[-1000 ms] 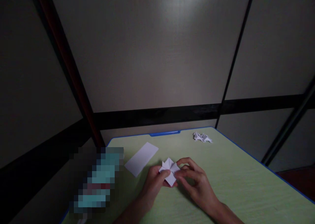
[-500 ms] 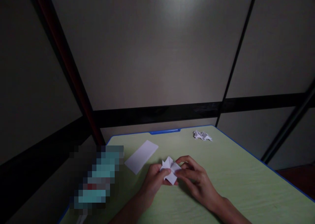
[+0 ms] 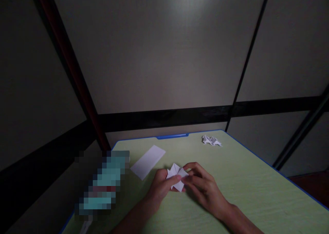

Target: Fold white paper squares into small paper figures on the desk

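The folded paper (image 3: pixel 176 185) is held above the near part of the table (image 3: pixel 246 179), its points splayed around a creased middle. The left hand (image 3: pixel 159 187) grips it from the left, thumb pressed flat on top and fingers underneath, pinching the paper between them. The right hand (image 3: pixel 205 186) is at the paper's right side, fingers bent, with thumb and forefinger closed about its right-hand points (the exact contact of each fingertip cannot be made out). A flat sheet (image 3: pixel 148 162), white and oblong, lies on the table beyond the left hand and to its left, set at a slant and apart from both hands. Two small folded figures (image 3: pixel 211 140), also white, rest side by side near the far right corner. The table has a pale green top, a blue edge, and a blue strip (image 3: pixel 172 136) along its far side. On the left, a blurred object (image 3: pixel 105 182), mostly teal with a reddish band, is at the table's edge; its nature cannot be determined. Dark-banded panels (image 3: pixel 164 55) stand behind the table.
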`<state>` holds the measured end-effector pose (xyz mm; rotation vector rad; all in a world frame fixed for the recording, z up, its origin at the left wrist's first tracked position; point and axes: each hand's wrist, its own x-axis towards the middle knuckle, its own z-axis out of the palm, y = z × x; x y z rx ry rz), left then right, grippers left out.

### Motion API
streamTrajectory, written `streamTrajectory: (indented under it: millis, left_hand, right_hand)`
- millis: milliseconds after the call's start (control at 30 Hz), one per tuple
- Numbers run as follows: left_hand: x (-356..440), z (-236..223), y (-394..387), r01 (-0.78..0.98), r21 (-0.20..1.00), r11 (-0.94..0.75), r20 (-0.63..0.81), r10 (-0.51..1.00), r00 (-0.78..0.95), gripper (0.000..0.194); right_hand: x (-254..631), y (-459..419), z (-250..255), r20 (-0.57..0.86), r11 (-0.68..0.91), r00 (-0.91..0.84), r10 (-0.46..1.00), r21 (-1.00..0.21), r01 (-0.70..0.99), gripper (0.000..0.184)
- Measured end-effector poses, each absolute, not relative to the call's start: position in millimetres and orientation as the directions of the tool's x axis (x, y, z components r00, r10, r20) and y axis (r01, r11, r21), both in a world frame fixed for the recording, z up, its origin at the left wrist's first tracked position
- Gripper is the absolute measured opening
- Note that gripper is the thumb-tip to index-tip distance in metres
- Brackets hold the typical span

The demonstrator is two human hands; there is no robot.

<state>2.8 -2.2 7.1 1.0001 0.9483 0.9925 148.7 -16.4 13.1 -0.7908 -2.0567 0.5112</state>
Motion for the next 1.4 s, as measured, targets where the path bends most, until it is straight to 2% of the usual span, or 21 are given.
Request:
streamTrajectory:
  millis: [167,300,367,500,633,867,967,1167,1400]
  left_hand:
    - [4.3,6.4,-4.4,-0.215,0.963,0.161,-0.121,0.975,0.187,0.022]
    - [4.4,9.2,-5.2,-0.214,0.972,0.100,-0.076,0.990,0.118,0.019]
    - [4.3,10.5,-5.1,-0.197,0.977,0.081,-0.066,0.994,0.084,0.020]
    - [4.7,10.8,-5.0,-0.165,0.985,0.043,-0.034,0.998,0.056,0.020]
    - [5.7,9.9,-5.2,-0.140,0.989,0.043,-0.038,0.999,0.035,0.020]
    - [5.9,10.4,-5.8,-0.158,0.985,0.074,-0.060,0.994,0.094,0.019]
    - [6.1,12.5,-7.1,-0.137,0.989,0.057,-0.050,0.997,0.057,0.018]
    - [7.1,11.3,-8.5,-0.069,0.997,0.043,-0.040,0.999,0.035,0.013]
    - [7.1,10.4,-6.8,-0.099,0.993,0.071,-0.057,0.989,0.140,0.013]
  right_hand:
    - [147.6,-17.0,11.7,0.575,0.698,-0.405,0.711,-0.643,0.314,0.017]
    - [143.5,-15.3,14.9,0.540,0.585,-0.225,0.811,-0.766,0.268,0.002]
    - [141.0,-12.9,16.2,0.461,0.489,-0.171,0.871,-0.848,0.204,0.007]
    - [137.1,-8.3,14.2,0.315,0.343,-0.203,0.927,-0.932,0.119,0.019]
    - [135.9,-6.9,11.7,0.284,0.310,-0.210,0.936,-0.944,0.109,0.022]
    - [136.8,-8.1,12.7,0.282,0.308,-0.227,0.932,-0.947,0.087,0.023]
    - [136.1,-7.6,12.7,0.265,0.290,-0.236,0.935,-0.954,0.079,0.024]
    - [134.7,-7.0,10.0,0.111,0.127,-0.329,0.938,-0.991,0.028,0.025]
    - [139.1,-10.4,4.2,0.150,0.185,-0.382,0.912,-0.981,0.057,0.025]
